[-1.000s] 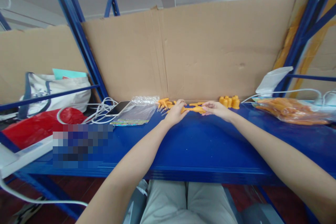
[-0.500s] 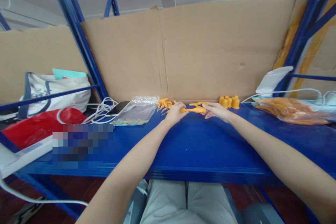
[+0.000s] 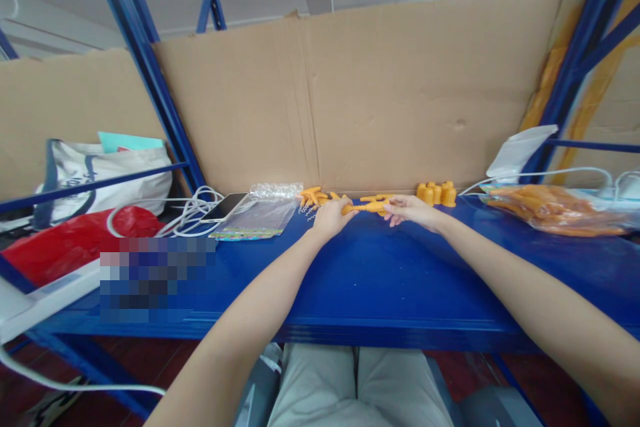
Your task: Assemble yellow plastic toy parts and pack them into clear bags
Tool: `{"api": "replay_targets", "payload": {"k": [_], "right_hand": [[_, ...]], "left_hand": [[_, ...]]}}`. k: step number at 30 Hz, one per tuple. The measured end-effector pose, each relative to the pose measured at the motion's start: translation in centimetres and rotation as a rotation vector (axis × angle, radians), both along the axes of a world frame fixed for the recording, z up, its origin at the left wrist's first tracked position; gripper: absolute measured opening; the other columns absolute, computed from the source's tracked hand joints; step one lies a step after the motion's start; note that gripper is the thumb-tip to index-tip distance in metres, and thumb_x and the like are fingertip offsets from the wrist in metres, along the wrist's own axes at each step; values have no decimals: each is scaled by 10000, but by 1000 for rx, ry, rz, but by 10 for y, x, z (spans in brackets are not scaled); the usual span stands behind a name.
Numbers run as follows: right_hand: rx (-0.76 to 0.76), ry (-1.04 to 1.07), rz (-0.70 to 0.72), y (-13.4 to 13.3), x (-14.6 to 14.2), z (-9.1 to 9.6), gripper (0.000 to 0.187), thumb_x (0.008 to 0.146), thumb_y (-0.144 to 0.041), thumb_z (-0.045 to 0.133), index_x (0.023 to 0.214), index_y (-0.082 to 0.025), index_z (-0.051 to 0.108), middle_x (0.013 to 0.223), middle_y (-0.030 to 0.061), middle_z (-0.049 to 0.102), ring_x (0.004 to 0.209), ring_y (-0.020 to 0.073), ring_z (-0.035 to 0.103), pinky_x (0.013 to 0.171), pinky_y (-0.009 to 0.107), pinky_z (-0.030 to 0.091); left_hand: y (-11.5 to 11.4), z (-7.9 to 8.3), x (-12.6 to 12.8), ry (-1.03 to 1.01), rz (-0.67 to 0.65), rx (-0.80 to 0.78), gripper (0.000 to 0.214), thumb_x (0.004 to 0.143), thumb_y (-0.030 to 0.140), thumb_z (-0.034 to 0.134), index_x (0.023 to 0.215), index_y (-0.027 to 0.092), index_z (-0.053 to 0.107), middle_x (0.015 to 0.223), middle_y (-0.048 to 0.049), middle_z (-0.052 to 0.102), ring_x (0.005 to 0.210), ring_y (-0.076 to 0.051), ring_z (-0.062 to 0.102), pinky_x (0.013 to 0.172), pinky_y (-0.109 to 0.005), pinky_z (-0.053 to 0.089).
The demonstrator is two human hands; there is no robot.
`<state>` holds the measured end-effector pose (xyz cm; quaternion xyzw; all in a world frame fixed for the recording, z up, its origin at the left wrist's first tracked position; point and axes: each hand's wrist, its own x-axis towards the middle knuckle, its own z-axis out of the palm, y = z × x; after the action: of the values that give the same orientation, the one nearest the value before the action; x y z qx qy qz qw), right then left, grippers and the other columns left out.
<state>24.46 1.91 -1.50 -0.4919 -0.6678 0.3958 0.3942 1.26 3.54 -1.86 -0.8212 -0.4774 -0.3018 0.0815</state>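
Between my two hands an orange plastic part [image 3: 373, 206] is stretched level just above the blue tabletop. It has a slim shaft on the left and a wider body on the right. My left hand [image 3: 331, 219] pinches its left end, and the fingers of my right hand [image 3: 411, 211] are closed on the wider end. Just behind it lie more orange pieces [image 3: 373, 198], partly hidden by the held part. Left of my left hand is a pile of orange-handled corkscrews [image 3: 313, 196] with metal spirals.
Several orange caps [image 3: 436, 194] stand right of my right hand. Farther right lies a clear bag of orange parts [image 3: 545, 208]. To the left are a clear plastic bag [image 3: 267, 212], a phone [image 3: 227, 205], white cables [image 3: 197, 203] and a red bag [image 3: 85, 240]. Cardboard [image 3: 380, 100] closes the back.
The held part's wider end has shifted slightly left and up, and my right hand's fingers have moved a little on it. My left hand stays almost in place.
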Motion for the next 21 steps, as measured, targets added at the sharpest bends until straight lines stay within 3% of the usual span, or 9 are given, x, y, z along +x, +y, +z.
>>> {"api": "replay_targets", "payload": {"k": [3, 11, 16, 19, 21], "right_hand": [[-21, -8, 2, -2, -1, 1, 287, 906, -430, 577, 831, -160, 638, 701, 65, 705, 538, 123, 639, 548, 233, 546], [-105, -45, -32, -5, -5, 3, 485, 925, -560, 461, 749, -141, 631, 605, 78, 666, 453, 112, 592, 418, 205, 457], [-77, -90, 9, -4, 3, 2, 438, 890, -567, 524, 977, -159, 658, 847, 109, 733, 529, 110, 636, 420, 181, 458], [4, -90, 41, -2, 8, 1, 375, 852, -432, 646, 1161, -222, 614, 1027, 92, 729, 615, 115, 663, 477, 189, 499], [25, -84, 45, -1, 9, 0, 360, 836, -354, 675, 1170, -235, 613, 1069, 83, 721, 648, 119, 668, 508, 202, 515]], "left_hand": [[2, -1, -2, 11, -27, 24, 204, 861, 351, 631, 1008, 217, 675, 970, -65, 716, 923, -237, 669, 815, -339, 528], [1, -1, -2, 47, -18, 16, 235, 860, 369, 629, 1040, 222, 660, 1009, -61, 712, 962, -235, 665, 828, -331, 529], [0, 0, -1, 49, -3, 16, 230, 862, 372, 624, 1030, 218, 657, 993, -64, 716, 942, -241, 670, 807, -332, 526], [0, 0, -1, 60, 11, 25, 227, 861, 375, 623, 1028, 224, 656, 991, -56, 716, 935, -232, 670, 797, -319, 524], [0, 0, -1, 64, 15, 27, 230, 860, 377, 623, 1030, 227, 656, 997, -55, 716, 940, -232, 668, 796, -317, 523]]}}
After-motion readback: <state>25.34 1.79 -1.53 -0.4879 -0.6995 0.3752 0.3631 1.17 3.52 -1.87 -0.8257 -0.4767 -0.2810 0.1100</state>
